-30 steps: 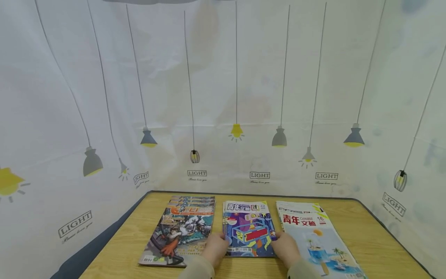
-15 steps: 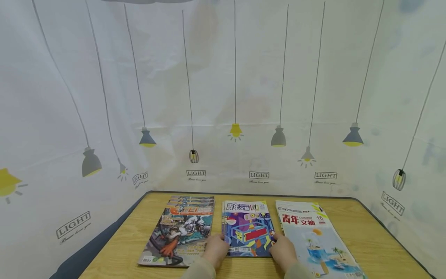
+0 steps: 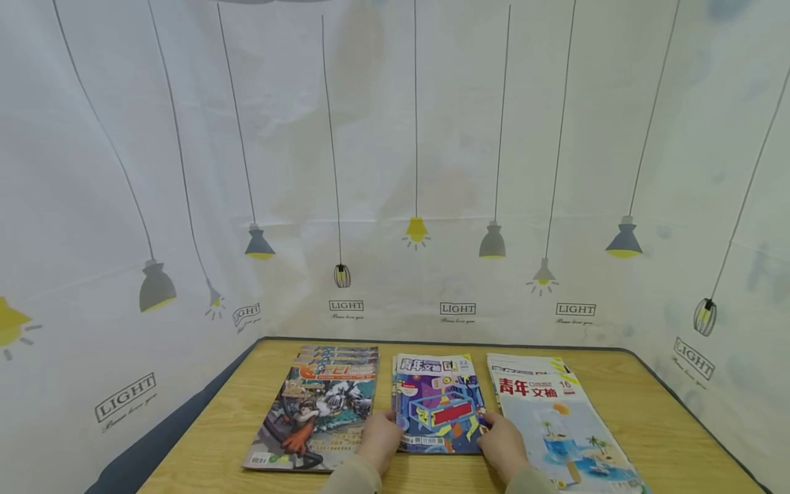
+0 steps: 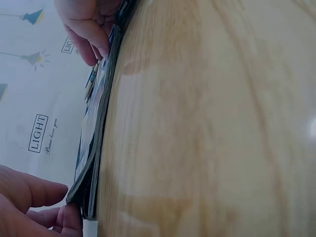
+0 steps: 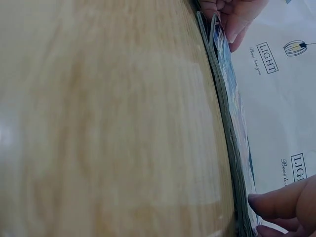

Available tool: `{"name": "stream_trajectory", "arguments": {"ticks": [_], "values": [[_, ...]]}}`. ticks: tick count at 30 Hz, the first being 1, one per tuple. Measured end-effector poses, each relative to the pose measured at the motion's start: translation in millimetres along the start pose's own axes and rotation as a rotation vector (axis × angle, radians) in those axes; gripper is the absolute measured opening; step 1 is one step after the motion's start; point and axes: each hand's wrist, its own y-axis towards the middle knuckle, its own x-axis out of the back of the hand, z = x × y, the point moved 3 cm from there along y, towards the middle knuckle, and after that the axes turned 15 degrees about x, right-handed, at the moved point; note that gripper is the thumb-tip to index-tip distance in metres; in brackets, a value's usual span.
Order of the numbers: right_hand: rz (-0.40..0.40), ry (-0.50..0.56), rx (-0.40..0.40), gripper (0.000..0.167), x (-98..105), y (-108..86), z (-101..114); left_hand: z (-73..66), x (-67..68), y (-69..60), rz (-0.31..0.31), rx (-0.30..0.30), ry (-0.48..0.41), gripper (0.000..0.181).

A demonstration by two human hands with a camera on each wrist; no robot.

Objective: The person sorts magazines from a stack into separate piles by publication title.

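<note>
In the head view a stack of magazines (image 3: pixel 439 412) with a purple, colourful cover lies flat at the middle of the table. My left hand (image 3: pixel 381 439) pinches its near left edge. The left wrist view shows that thumb on top and fingers beneath, with the upper magazine's corner (image 4: pixel 81 187) raised slightly from those below. At the opposite edge, my right hand (image 3: pixel 503 442) holds the stack; in the right wrist view its thumb (image 5: pixel 266 201) rests on the cover's edge and its other fingers are partly hidden.
Left of the middle stack lies a fanned pile of comic-style magazines (image 3: pixel 315 418). To the right is a pile of white and blue magazines (image 3: pixel 564 432). The wooden table (image 3: pixel 204 425) meets a white curtain (image 3: pixel 395 288) printed with lamps on its far and side edges.
Both hands keep their places at the sides of the middle stack. The head view has shifted very slightly, and the piles to either side lie as before.
</note>
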Motion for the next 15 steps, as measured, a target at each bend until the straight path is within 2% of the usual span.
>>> {"name": "stream_trajectory", "arguments": {"ticks": [5,10,15], "values": [[0.0,0.002,0.013,0.051,0.0,-0.6,0.8,1.4,0.0,3.8,0.086,-0.005,-0.044,0.037],[-0.001,0.008,0.003,0.052,-0.5,-0.3,0.9,0.7,1.6,3.0,0.094,-0.004,-0.019,0.027],[-0.009,0.019,0.005,0.053,0.2,-0.4,1.5,-1.1,2.0,2.0,0.139,0.057,-0.048,0.037]]}}
